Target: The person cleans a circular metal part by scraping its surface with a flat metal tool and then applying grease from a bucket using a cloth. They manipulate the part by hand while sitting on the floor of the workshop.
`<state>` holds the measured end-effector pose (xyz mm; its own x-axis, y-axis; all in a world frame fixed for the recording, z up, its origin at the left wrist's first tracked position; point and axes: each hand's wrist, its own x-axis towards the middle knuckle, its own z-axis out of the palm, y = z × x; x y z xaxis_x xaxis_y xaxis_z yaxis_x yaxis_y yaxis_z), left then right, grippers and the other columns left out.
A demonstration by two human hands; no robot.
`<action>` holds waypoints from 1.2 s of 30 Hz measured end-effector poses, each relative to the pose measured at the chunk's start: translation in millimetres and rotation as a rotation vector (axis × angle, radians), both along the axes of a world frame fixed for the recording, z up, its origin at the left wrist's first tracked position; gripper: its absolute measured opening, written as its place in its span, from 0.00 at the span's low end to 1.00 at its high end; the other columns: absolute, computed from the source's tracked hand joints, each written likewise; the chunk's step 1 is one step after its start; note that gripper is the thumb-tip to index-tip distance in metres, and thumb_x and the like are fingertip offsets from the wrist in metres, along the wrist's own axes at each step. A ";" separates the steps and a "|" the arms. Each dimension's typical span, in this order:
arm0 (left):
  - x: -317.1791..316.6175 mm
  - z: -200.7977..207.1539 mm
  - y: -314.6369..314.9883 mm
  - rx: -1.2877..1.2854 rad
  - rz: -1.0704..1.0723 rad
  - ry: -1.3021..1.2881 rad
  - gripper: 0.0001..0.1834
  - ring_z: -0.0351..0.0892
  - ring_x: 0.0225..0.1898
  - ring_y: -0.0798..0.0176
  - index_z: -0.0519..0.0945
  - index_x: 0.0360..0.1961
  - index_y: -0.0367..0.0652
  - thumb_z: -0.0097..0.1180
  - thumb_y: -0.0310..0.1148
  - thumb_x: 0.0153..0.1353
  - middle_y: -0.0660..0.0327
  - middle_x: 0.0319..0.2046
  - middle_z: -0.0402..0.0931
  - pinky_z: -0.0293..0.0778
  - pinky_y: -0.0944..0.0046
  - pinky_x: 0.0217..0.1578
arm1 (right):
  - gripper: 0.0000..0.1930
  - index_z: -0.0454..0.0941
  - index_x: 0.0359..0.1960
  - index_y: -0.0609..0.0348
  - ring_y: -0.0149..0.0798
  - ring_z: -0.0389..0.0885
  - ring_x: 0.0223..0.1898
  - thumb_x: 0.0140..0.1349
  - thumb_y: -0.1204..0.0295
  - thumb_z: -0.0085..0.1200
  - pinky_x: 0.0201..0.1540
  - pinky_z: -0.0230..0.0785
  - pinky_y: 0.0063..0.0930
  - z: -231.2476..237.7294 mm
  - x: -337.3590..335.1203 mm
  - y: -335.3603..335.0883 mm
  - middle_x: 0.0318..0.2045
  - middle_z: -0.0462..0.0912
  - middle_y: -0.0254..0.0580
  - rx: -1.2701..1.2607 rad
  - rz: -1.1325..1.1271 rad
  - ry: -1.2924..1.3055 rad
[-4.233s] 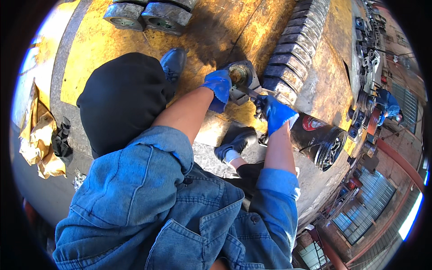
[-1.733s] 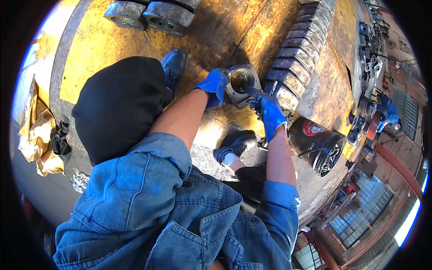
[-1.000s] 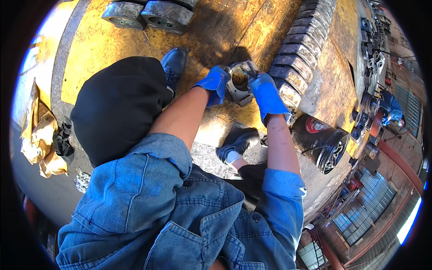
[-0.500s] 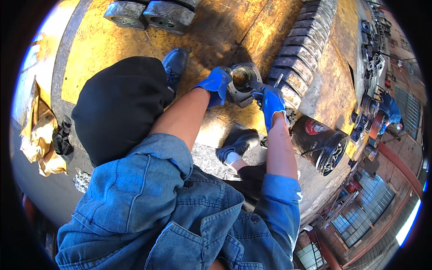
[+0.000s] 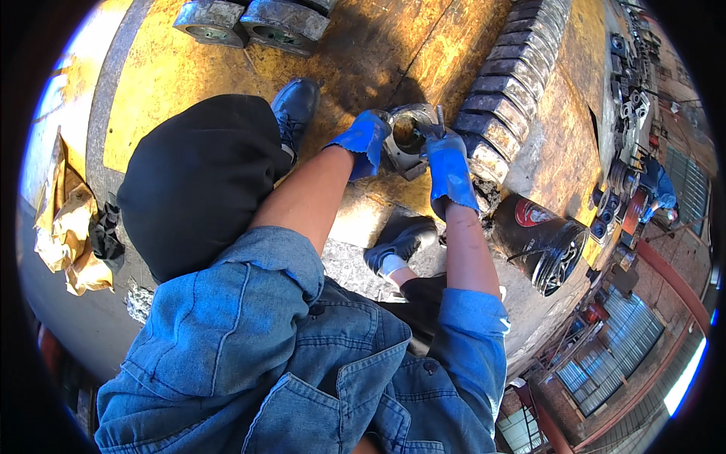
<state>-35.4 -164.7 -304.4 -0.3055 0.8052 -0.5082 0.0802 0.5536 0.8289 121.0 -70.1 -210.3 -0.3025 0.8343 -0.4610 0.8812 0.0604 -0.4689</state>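
Observation:
Both my hands wear blue gloves. My left hand (image 5: pixel 364 141) grips the side of a grey hollow metal cylinder (image 5: pixel 406 136) that stands open end up on the yellow floor (image 5: pixel 174 76). My right hand (image 5: pixel 448 165) is closed on a thin metal tool (image 5: pixel 439 117) whose tip sticks up at the cylinder's right rim. My knee in black trousers (image 5: pixel 198 181) is to the left, and my two dark shoes (image 5: pixel 296 106) (image 5: pixel 399 240) flank the cylinder.
A row of several grey metal parts (image 5: pixel 508 83) runs along the right. A black bucket (image 5: pixel 541 234) lies beside my right forearm. Two round metal pieces (image 5: pixel 249 19) sit at the top. Crumpled brown paper and a dark rag (image 5: pixel 72 231) lie far left. Another person in blue (image 5: pixel 656 189) works at far right.
My right hand moved from the cylinder's lower right to over its rim and back to the right rim, with the tool in it. My left hand stayed on the cylinder.

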 end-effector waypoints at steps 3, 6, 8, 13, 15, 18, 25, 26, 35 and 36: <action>-1.0 -6.1 -3.0 0.039 0.122 -0.246 0.07 0.71 0.30 0.67 0.83 0.32 0.41 0.61 0.24 0.49 0.63 0.27 0.78 0.71 0.62 0.32 | 0.16 0.82 0.39 0.57 0.54 0.84 0.30 0.63 0.60 0.49 0.33 0.76 0.42 -5.0 0.4 4.7 0.27 0.83 0.56 -0.031 0.060 -0.101; -1.2 -7.3 -5.2 0.064 0.164 -0.352 0.08 0.71 0.29 0.66 0.83 0.31 0.42 0.61 0.23 0.48 0.63 0.27 0.78 0.70 0.62 0.31 | 0.15 0.81 0.45 0.55 0.50 0.84 0.32 0.62 0.62 0.51 0.36 0.75 0.39 -22.3 7.0 13.7 0.31 0.84 0.52 0.087 0.242 -0.213; -2.7 -10.1 -4.8 0.060 0.163 -0.368 0.08 0.70 0.29 0.66 0.83 0.31 0.42 0.60 0.21 0.47 0.64 0.26 0.77 0.69 0.62 0.30 | 0.15 0.81 0.48 0.54 0.49 0.85 0.34 0.62 0.64 0.51 0.37 0.75 0.37 -20.5 6.4 14.1 0.33 0.85 0.51 0.144 0.368 -0.268; 1.5 -5.2 -0.1 0.029 0.087 -0.200 0.05 0.74 0.28 0.66 0.83 0.31 0.43 0.60 0.27 0.52 0.61 0.26 0.80 0.71 0.61 0.30 | 0.14 0.83 0.45 0.43 0.57 0.82 0.38 0.61 0.59 0.51 0.40 0.75 0.46 27.7 -9.4 6.3 0.37 0.84 0.50 0.080 0.493 -0.282; 3.1 -28.3 2.6 0.057 -0.042 -0.050 0.09 0.77 0.28 0.66 0.84 0.35 0.44 0.59 0.34 0.55 0.57 0.27 0.83 0.73 0.60 0.31 | 0.14 0.82 0.46 0.48 0.52 0.83 0.37 0.61 0.64 0.51 0.39 0.75 0.41 47.1 -17.0 2.8 0.36 0.84 0.51 0.030 0.571 -0.290; 10.6 -97.1 2.6 0.067 0.037 -0.018 0.06 0.73 0.25 0.68 0.84 0.33 0.44 0.58 0.32 0.56 0.60 0.24 0.81 0.71 0.60 0.28 | 0.14 0.82 0.46 0.48 0.45 0.83 0.33 0.60 0.68 0.52 0.37 0.74 0.35 54.9 -18.7 3.7 0.34 0.85 0.48 -0.099 0.625 -0.212; 12.6 -57.3 4.5 -0.026 0.092 -0.258 0.05 0.75 0.28 0.66 0.84 0.32 0.44 0.57 0.30 0.59 0.64 0.27 0.81 0.72 0.61 0.30 | 0.15 0.82 0.48 0.50 0.29 0.73 0.26 0.59 0.72 0.54 0.31 0.70 0.25 44.5 20.6 8.5 0.27 0.81 0.38 -0.249 0.486 -0.124; 13.2 -60.3 2.8 -0.005 0.140 -0.291 0.05 0.73 0.28 0.68 0.84 0.33 0.43 0.57 0.29 0.59 0.65 0.25 0.80 0.71 0.62 0.29 | 0.15 0.81 0.48 0.50 0.29 0.73 0.26 0.59 0.72 0.54 0.31 0.70 0.25 40.0 25.3 14.1 0.27 0.80 0.37 -0.263 0.425 -0.086; -3.2 -13.0 0.8 -0.019 0.009 -0.146 0.10 0.75 0.28 0.68 0.83 0.38 0.42 0.58 0.31 0.55 0.57 0.27 0.82 0.72 0.60 0.30 | 0.13 0.81 0.46 0.51 0.38 0.82 0.31 0.61 0.70 0.51 0.35 0.73 0.37 34.1 31.2 27.3 0.29 0.83 0.42 0.108 0.441 -0.210; -3.6 -8.4 0.1 -0.035 0.046 -0.203 0.09 0.74 0.28 0.68 0.83 0.37 0.41 0.58 0.29 0.54 0.58 0.27 0.81 0.71 0.60 0.30 | 0.13 0.81 0.46 0.53 0.39 0.82 0.31 0.61 0.69 0.51 0.34 0.73 0.36 33.2 29.6 25.6 0.29 0.83 0.44 0.129 0.441 -0.224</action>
